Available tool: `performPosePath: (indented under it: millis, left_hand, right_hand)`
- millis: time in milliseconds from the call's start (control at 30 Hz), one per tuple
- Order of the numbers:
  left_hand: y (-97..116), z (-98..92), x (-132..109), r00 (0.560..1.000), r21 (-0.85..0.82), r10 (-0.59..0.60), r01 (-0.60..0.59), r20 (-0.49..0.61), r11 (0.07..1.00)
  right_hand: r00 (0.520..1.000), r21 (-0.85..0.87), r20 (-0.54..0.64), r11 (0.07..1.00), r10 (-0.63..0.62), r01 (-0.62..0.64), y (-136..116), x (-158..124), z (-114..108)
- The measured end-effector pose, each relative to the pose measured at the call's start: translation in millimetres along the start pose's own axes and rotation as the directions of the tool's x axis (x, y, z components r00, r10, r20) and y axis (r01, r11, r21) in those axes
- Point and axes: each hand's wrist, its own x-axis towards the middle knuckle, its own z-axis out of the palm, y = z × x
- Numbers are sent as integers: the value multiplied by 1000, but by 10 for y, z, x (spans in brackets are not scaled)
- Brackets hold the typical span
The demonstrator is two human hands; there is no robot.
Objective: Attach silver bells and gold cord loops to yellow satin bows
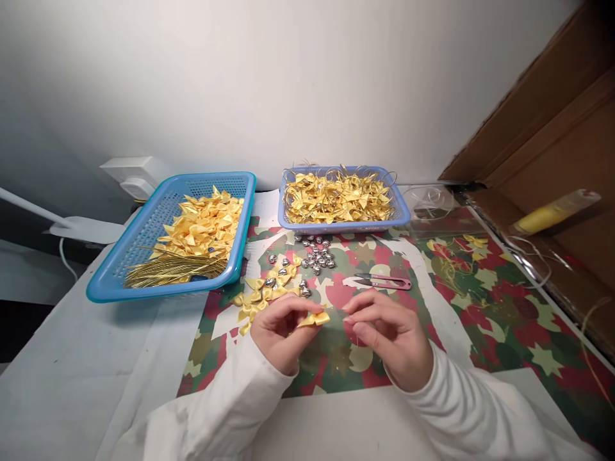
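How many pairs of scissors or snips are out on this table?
1: the pink-handled metal thread snips, lying on the red-and-green patterned sheet just beyond the right hand. No others show, though some could be hidden under the heaped yellow satin bows.

Bows point(204, 224), bells point(317, 256) and snips point(390, 277) mark a craft workspace.

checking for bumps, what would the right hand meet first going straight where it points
The right hand would likely meet the shiny yellow ribbon bow in the left hand; depth is unclear.
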Motion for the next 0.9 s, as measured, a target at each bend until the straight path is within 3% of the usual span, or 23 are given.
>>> performPosePath:
  millis: [100,267,400,533,633,767,900]
  left_hand:
    - [28,16,-43,987,-99,-151,155,51,983]
    - [20,33,-57,960,-159,-261,274,98,949]
    - [-19,54,-62,969,-85,-241,245,53,966]
    - [-27,60,-109,977,62,-150,142,153,988]
    - [-21,56,-123,965,67,-164,153,204,986]
    - [-29,67,-90,953,-132,-278,293,121,947]
    - [-32,110,-91,952,-194,-306,303,15,933]
  right_hand:
    - [996,30,-80,999,42,-40,43,4,2]
    - [987,127,-56,981,152,-144,37,-6,47]
    - [982,221,-36,959,187,-175,31,0,70]
    - [981,278,7,942,195,-189,29,11,61]
    - [974,199,40,954,223,-226,14,11,55]
    - [978,143,-34,969,206,-199,11,2,59]
    - [975,140,-116,975,191,-175,38,-17,81]
